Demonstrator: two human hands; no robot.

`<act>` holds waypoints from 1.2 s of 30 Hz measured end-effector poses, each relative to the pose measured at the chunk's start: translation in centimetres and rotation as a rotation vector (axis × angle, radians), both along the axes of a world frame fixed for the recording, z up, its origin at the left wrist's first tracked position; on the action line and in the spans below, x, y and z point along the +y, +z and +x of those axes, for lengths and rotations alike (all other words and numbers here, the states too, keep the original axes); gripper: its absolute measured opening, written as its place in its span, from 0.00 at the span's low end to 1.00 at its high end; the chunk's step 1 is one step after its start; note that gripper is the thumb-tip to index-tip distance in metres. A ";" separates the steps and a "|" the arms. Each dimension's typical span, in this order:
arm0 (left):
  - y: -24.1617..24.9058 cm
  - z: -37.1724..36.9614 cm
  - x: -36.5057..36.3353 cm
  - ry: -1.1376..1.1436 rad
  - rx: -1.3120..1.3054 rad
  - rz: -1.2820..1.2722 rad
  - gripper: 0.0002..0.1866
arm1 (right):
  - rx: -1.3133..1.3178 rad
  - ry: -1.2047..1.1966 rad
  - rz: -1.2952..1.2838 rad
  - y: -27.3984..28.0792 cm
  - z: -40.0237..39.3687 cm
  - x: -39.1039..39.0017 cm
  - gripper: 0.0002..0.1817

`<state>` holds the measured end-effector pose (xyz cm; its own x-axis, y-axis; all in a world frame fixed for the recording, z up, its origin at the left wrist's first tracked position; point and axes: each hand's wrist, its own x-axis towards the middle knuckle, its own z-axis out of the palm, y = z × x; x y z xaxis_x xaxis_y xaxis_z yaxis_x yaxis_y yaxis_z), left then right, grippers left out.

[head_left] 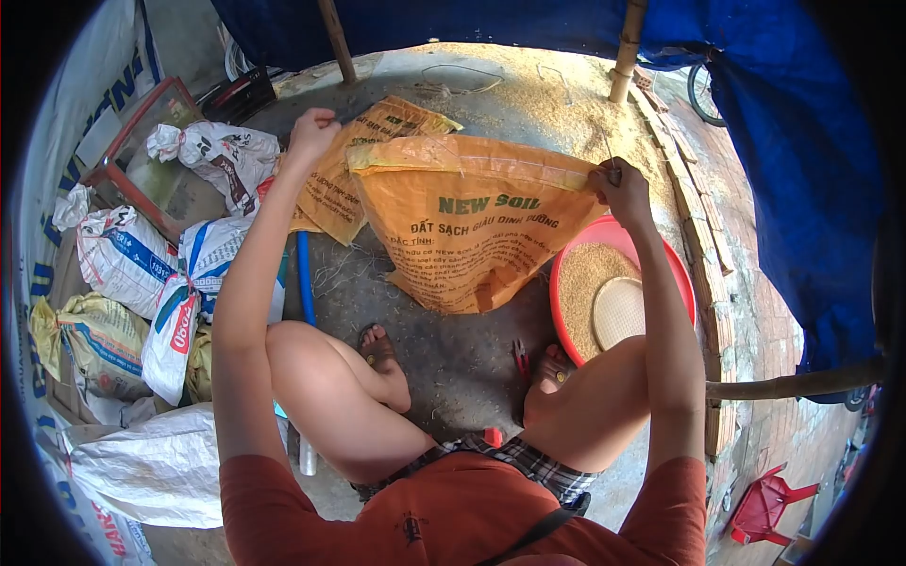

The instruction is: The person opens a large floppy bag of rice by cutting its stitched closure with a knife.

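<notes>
An orange sack (472, 222) printed "NEW SOIL" hangs spread in front of me, its bottom on the floor. My right hand (623, 186) grips its upper right corner. To the upper left of the sack, my left hand (313, 137) is raised with the fingers closed. It is apart from the sack's left corner, and anything in those fingers is too small to make out. Behind the sack lies another orange sack (335, 196), flat on the floor. Under my right forearm stands a red basin (684, 288) with grain and a round sieve (620, 311).
Filled bags (127, 259) are piled on the left beside a red-framed panel (132, 141). Pliers (521, 358) lie between my feet. A blue pipe (305, 278) is on the floor. Grain (566, 94) covers the ground beyond. A red stool (769, 507) is at lower right.
</notes>
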<state>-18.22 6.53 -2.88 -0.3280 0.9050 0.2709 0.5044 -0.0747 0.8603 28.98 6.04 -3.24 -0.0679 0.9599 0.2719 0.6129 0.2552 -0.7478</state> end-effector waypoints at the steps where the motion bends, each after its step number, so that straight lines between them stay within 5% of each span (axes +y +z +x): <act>1: -0.5 -0.5 0.2 0.168 0.310 -0.017 0.13 | -0.001 -0.008 0.003 0.0 0.0 0.0 0.10; 2: -0.8 -0.9 0.7 0.169 0.310 -0.017 0.13 | -0.001 -0.007 0.003 0.1 0.0 0.1 0.10; 4: 2.1 1.5 -0.9 -0.178 0.151 0.120 0.16 | -0.036 0.014 0.020 0.0 -0.2 0.2 0.09; 9: 5.0 8.5 -3.1 -0.708 0.236 0.006 0.21 | -0.066 0.028 0.030 0.8 -1.2 -0.4 0.10; 15: 5.8 9.4 -2.5 -0.754 0.330 -0.246 0.20 | -0.086 0.050 0.038 0.8 -0.5 -0.3 0.10; 22: 7.7 7.5 -4.3 -0.640 0.452 -0.093 0.21 | -0.062 0.040 0.024 0.6 0.3 -0.4 0.10; 24: 11.0 7.4 -6.9 -0.531 0.700 -0.150 0.20 | -0.074 0.030 0.031 0.5 0.4 -0.1 0.10; 30: 15.3 10.2 -14.8 -0.643 0.551 -0.454 0.17 | -0.108 0.015 0.050 0.2 -0.2 0.3 0.10; 36: 8.5 9.7 -8.4 -0.430 0.644 0.173 0.20 | -0.052 0.017 0.188 1.3 -2.6 -0.5 0.10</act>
